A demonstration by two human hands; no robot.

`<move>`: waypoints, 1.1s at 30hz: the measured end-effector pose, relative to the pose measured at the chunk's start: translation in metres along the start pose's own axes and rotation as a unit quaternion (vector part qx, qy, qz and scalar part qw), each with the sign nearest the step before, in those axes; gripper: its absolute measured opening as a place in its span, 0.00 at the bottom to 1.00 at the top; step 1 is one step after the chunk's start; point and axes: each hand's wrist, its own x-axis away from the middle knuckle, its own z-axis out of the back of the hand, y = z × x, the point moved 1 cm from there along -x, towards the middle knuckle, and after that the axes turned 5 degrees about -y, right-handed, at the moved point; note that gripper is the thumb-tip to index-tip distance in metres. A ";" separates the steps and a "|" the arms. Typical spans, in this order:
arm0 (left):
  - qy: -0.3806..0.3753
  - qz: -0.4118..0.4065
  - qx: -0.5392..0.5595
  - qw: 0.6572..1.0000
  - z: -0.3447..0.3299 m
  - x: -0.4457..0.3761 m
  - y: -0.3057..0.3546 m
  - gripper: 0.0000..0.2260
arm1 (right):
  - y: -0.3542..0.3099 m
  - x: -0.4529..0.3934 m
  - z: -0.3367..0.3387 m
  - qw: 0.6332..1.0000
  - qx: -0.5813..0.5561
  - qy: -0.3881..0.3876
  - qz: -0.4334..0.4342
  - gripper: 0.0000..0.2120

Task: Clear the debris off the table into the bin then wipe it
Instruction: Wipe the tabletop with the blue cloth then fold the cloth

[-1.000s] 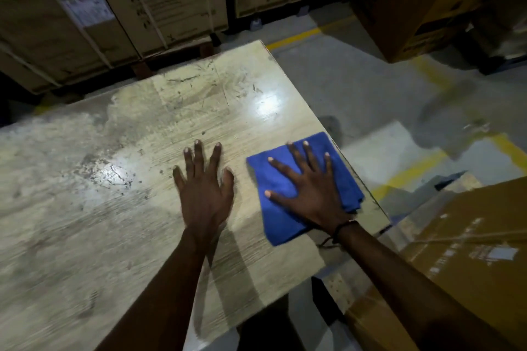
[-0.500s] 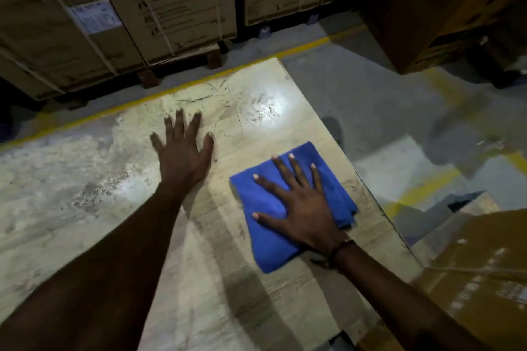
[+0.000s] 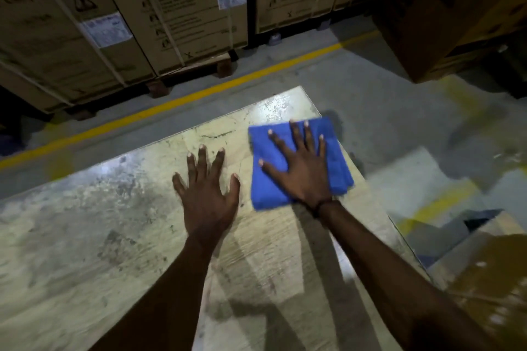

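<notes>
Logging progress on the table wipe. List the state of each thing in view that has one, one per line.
blue cloth: folded, flat on the table near its far right corner, under the right hand.
right hand: fingers spread straight, pressing on the cloth.
left hand: fingers spread, flat on the bare table, holding nothing.
table: stained and scuffed, glossy in patches; no loose debris visible.
cardboard boxes: closed, strapped, standing on pallets.

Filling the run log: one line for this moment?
phase: wiping | right hand: flat on blue cloth | left hand: flat on table
</notes>
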 end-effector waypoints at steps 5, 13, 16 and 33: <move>-0.002 0.011 0.002 1.000 0.002 0.001 0.000 0.30 | -0.011 0.052 -0.009 1.000 -0.017 0.004 -0.003 0.36; -0.008 0.018 -0.007 1.000 0.000 -0.002 0.003 0.30 | -0.011 -0.107 0.001 0.995 -0.027 0.008 -0.098 0.37; -0.006 0.016 -0.012 1.000 -0.001 -0.001 0.001 0.30 | -0.048 -0.073 -0.009 1.000 0.004 0.016 0.001 0.36; -0.022 0.016 -0.019 0.999 0.000 -0.002 0.000 0.30 | -0.027 -0.023 -0.005 0.999 0.003 0.018 0.039 0.36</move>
